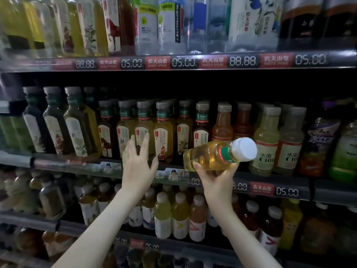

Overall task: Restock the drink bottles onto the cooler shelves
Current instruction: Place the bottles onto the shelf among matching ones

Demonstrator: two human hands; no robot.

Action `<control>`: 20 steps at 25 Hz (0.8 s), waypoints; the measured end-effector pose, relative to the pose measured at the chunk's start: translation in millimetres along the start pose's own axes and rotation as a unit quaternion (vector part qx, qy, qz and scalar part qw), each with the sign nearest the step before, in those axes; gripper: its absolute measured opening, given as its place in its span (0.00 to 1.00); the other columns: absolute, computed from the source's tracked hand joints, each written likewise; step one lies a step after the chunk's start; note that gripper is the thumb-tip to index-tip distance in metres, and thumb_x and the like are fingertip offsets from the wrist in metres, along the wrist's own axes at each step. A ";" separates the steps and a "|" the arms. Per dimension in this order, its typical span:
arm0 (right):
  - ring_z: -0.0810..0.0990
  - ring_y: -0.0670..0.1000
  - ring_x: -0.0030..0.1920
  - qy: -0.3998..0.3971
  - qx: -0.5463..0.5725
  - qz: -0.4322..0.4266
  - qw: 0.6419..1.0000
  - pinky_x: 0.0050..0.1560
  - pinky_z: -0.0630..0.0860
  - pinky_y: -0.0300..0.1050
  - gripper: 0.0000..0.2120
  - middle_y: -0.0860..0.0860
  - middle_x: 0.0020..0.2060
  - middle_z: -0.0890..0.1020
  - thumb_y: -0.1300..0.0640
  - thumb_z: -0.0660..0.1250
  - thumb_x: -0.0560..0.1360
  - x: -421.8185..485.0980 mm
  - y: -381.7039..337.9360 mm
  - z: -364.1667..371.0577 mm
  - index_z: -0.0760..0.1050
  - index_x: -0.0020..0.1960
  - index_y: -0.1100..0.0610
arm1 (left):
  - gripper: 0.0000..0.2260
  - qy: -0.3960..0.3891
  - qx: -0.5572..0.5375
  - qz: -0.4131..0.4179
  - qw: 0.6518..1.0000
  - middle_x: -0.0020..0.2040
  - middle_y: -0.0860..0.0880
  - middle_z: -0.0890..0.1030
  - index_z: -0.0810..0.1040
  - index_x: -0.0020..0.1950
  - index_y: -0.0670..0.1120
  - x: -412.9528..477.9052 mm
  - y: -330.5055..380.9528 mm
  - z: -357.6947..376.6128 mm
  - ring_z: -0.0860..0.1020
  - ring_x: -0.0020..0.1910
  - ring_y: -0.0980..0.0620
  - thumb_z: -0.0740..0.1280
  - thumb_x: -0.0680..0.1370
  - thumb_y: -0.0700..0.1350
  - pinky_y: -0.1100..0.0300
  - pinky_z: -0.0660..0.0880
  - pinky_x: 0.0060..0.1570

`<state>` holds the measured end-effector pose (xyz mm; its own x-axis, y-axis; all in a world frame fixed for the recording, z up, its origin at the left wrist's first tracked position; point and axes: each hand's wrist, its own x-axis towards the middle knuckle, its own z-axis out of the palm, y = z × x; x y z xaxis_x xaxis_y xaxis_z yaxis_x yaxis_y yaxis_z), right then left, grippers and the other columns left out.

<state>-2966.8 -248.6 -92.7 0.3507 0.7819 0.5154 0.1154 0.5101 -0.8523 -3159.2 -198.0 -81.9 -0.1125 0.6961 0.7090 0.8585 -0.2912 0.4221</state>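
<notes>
Your right hand (216, 177) grips the yellow drink bottle (208, 156) from below, tipped nearly sideways with its white cap pointing right. Your left hand (136, 167), just left of it, is empty, fingers spread wide, raised before the tea bottles (163, 132) standing on the middle shelf (270, 187).

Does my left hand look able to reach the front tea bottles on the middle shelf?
Likely yes: the left hand is open, empty and just in front of the tea bottles, with nothing between.
</notes>
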 end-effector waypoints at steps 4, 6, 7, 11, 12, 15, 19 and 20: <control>0.74 0.47 0.62 0.040 -0.084 -0.005 0.996 0.62 0.70 0.38 0.40 0.49 0.62 0.74 0.50 0.76 0.66 17.7 0.9 42.2 0.56 0.69 0.51 | 0.32 0.004 0.038 0.129 0.991 0.76 0.39 0.57 0.51 0.78 0.53 27.3 -19.2 19.2 0.50 0.76 0.41 0.63 0.78 0.52 0.36 0.46 0.71; 0.76 0.48 0.61 0.054 -0.132 -0.005 0.990 0.59 0.69 0.36 0.40 0.48 0.61 0.76 0.49 0.77 0.66 25.7 1.8 64.0 0.57 0.70 0.50 | 0.30 0.016 0.063 0.179 0.982 0.75 0.38 0.60 0.51 0.78 0.52 42.9 -30.5 24.0 0.49 0.76 0.41 0.58 0.78 0.54 0.36 0.43 0.70; 0.76 0.49 0.61 0.052 -0.161 0.002 0.986 0.59 0.70 0.38 0.40 0.48 0.61 0.76 0.47 0.76 0.67 30.2 4.1 73.8 0.57 0.70 0.50 | 0.30 0.023 0.074 0.196 0.977 0.74 0.38 0.62 0.52 0.78 0.52 50.6 -36.3 26.4 0.49 0.76 0.40 0.57 0.78 0.55 0.35 0.42 0.69; 0.69 0.52 0.69 0.058 -0.274 0.022 0.960 0.67 0.70 0.49 0.45 0.51 0.67 0.70 0.38 0.74 0.66 53.3 7.1 100.1 0.57 0.74 0.51 | 0.29 0.038 0.060 0.230 0.970 0.72 0.38 0.65 0.56 0.77 0.51 76.5 -52.6 33.0 0.47 0.76 0.41 0.60 0.78 0.54 0.34 0.38 0.67; 0.65 0.53 0.71 0.066 -0.314 0.020 0.947 0.68 0.68 0.50 0.45 0.53 0.69 0.68 0.38 0.74 0.66 59.2 5.2 104.8 0.58 0.73 0.54 | 0.29 0.040 0.062 0.242 0.967 0.73 0.38 0.64 0.57 0.77 0.51 81.7 -54.5 35.2 0.47 0.76 0.42 0.60 0.77 0.54 0.34 0.36 0.67; 0.60 0.55 0.73 0.088 -0.373 -0.008 0.924 0.70 0.65 0.51 0.44 0.56 0.71 0.63 0.43 0.74 0.69 64.7 1.1 119.7 0.53 0.75 0.56 | 0.29 0.037 0.074 0.280 0.956 0.73 0.40 0.66 0.58 0.77 0.51 93.3 -54.7 42.6 0.49 0.76 0.42 0.60 0.77 0.56 0.36 0.37 0.69; 0.55 0.59 0.74 0.035 -0.436 -0.054 0.898 0.69 0.66 0.55 0.47 0.58 0.72 0.57 0.47 0.70 0.74 54.1 10.8 124.8 0.38 0.76 0.42 | 0.29 0.035 0.053 0.278 0.959 0.71 0.39 0.68 0.62 0.75 0.50 98.4 -53.1 53.7 0.55 0.75 0.42 0.59 0.75 0.55 0.38 0.38 0.69; 0.52 0.59 0.75 0.019 -0.453 -0.051 0.890 0.70 0.64 0.55 0.48 0.58 0.72 0.55 0.48 0.70 0.74 53.6 12.6 122.4 0.34 0.75 0.41 | 0.29 0.033 0.049 0.276 0.959 0.70 0.39 0.68 0.62 0.75 0.49 97.4 -52.9 55.7 0.56 0.75 0.42 0.59 0.75 0.55 0.38 0.39 0.70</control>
<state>-3060.2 -156.4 -65.0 0.3238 0.7268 0.6057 0.8444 0.0668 -0.5315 -3187.7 -78.2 -66.6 0.3449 0.4091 0.8448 0.8385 -0.5387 -0.0815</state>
